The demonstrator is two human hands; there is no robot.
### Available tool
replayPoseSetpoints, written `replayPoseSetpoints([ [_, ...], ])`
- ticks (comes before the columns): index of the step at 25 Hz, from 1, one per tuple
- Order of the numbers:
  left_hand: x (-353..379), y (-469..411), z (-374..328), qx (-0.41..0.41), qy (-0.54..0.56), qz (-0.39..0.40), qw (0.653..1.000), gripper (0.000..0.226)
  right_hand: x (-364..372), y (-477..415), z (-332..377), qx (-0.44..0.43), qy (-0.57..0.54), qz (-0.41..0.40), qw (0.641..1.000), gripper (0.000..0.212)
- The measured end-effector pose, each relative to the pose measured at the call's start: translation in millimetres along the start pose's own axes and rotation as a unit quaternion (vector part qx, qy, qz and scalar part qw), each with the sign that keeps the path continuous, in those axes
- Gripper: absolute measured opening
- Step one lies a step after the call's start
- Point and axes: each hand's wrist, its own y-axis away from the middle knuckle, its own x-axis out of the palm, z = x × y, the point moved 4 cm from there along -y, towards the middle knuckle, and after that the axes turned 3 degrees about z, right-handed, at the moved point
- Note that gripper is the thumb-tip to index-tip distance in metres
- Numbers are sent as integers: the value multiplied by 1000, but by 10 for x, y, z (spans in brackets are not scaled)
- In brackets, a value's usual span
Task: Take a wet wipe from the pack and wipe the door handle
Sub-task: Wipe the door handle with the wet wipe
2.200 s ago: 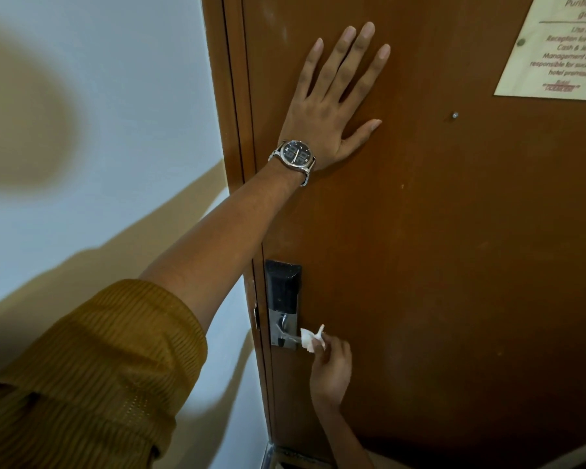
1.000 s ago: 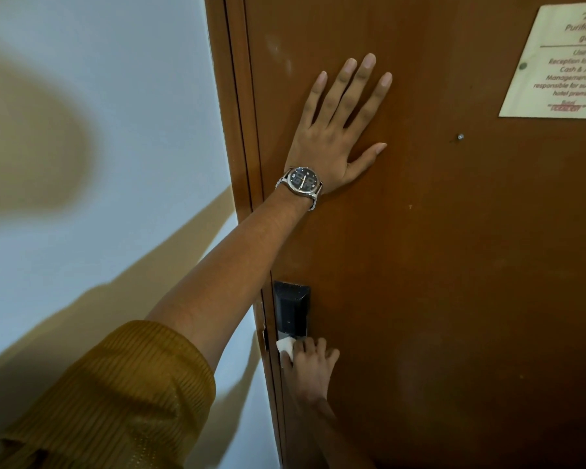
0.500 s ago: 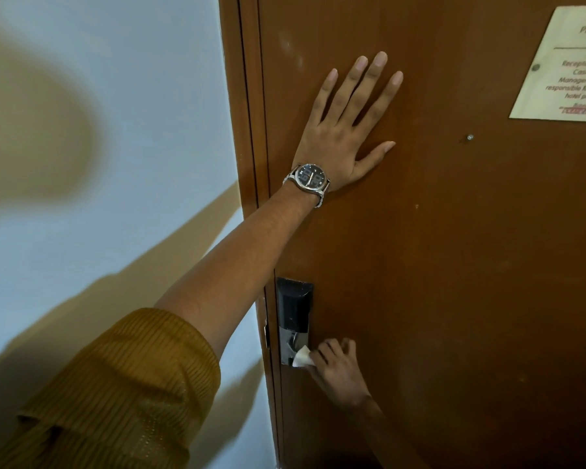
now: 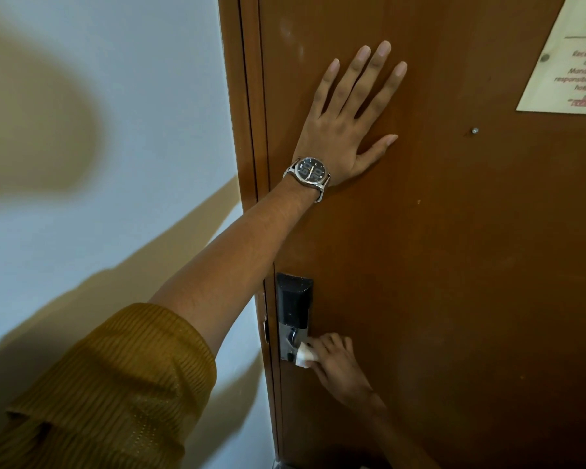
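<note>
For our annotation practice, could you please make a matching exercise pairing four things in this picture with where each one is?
Things:
1. left hand
2. right hand
3. watch
4. notice

Places:
A. fixed at the door's upper right
B. down at the lock plate, shut on a white wipe
C. pressed flat and open against the door
D. strapped round the left wrist

Pairs: 1-C, 2-B, 3-D, 4-A

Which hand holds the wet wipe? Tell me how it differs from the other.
The right hand, low by the lock, pinches the white wet wipe. The left hand, wearing a watch, lies flat and empty higher up.
</note>
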Motion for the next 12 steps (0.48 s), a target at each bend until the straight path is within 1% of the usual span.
replayPoseSetpoints([
  [3, -1, -6, -4, 2, 4, 2, 1000, 71, 58, -72, 201, 12, 19, 10, 1000, 36],
  [6, 13, -7, -2, 3, 4, 6, 1000, 71, 156, -129, 347, 43, 66, 27, 997, 41],
  [8, 22, 1, 0, 6, 3, 6, 1000, 71, 168, -174, 424, 61, 91, 18, 994, 39],
  [11, 20, 7, 10, 9, -1, 5, 1000, 72, 115, -276, 501, 87, 103, 13, 991, 44],
  [12, 19, 5, 8, 9, -3, 6, 1000, 72, 113, -307, 505, 91, 108, 17, 990, 42],
])
